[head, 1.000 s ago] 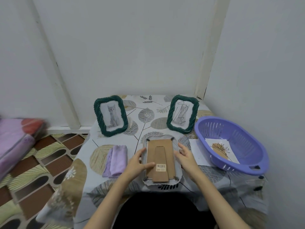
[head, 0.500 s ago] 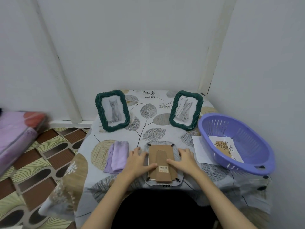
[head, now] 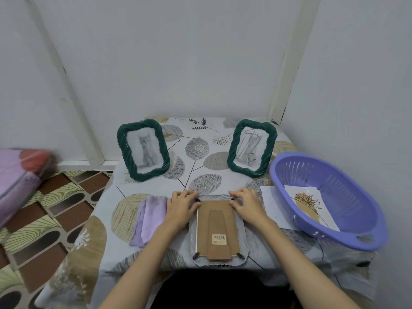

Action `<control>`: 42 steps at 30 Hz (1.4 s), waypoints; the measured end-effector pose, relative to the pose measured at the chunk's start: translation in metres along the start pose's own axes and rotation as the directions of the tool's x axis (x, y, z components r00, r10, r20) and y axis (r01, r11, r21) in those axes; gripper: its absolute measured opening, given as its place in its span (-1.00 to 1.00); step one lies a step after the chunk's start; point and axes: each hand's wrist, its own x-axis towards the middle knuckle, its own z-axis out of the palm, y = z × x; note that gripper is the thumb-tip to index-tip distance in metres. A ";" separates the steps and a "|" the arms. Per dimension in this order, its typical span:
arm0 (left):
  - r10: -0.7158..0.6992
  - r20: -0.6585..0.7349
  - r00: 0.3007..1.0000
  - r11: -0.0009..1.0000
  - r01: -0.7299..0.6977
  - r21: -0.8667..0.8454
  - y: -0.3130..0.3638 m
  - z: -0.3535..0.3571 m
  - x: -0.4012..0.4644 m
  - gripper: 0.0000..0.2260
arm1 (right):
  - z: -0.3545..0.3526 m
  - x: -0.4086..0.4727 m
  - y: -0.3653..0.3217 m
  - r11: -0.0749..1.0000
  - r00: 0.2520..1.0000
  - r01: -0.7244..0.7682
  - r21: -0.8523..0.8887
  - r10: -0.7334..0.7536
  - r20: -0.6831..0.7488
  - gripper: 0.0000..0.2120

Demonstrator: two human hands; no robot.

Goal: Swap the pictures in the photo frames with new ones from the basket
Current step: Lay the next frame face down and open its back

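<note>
A photo frame [head: 217, 221] lies face down at the table's near edge, its brown backboard and stand up, with small black clips at the corners. My left hand [head: 182, 204] and my right hand [head: 245, 202] sit at its two far corners, fingers curled onto the clips there. Two green woven frames stand at the back: one with a cat picture [head: 143, 150] on the left, one with a line drawing [head: 252, 148] on the right. A purple basket [head: 334, 239] at the right holds a plant picture [head: 308, 204].
A folded lilac cloth [head: 149, 217] lies just left of my left hand. A white sheet [head: 268, 197] lies between the face-down frame and the basket. The table [head: 200, 175] stands in a wall corner. A pink bundle [head: 20, 172] is on the floor at the left.
Both hands have slid from the frame's sides and near part up to its far corners. The frame itself has stayed flat in place.
</note>
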 end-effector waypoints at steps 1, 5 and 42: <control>-0.002 -0.010 1.000 1.000 0.002 -0.014 -0.001 0.002 0.001 -0.67 | 0.002 0.001 0.001 1.000 1.000 -0.005 -0.002 0.004 -0.013 -0.68; -0.002 -0.036 0.999 0.999 0.000 -0.054 -0.001 0.004 0.005 -0.69 | 0.006 0.004 0.003 1.000 0.999 -0.018 0.005 0.018 -0.041 -0.72; 0.125 0.066 0.990 0.992 -0.126 0.011 0.010 -0.021 -0.055 -0.58 | 0.006 -0.074 -0.009 1.000 1.000 -0.024 -0.001 0.024 0.017 -0.51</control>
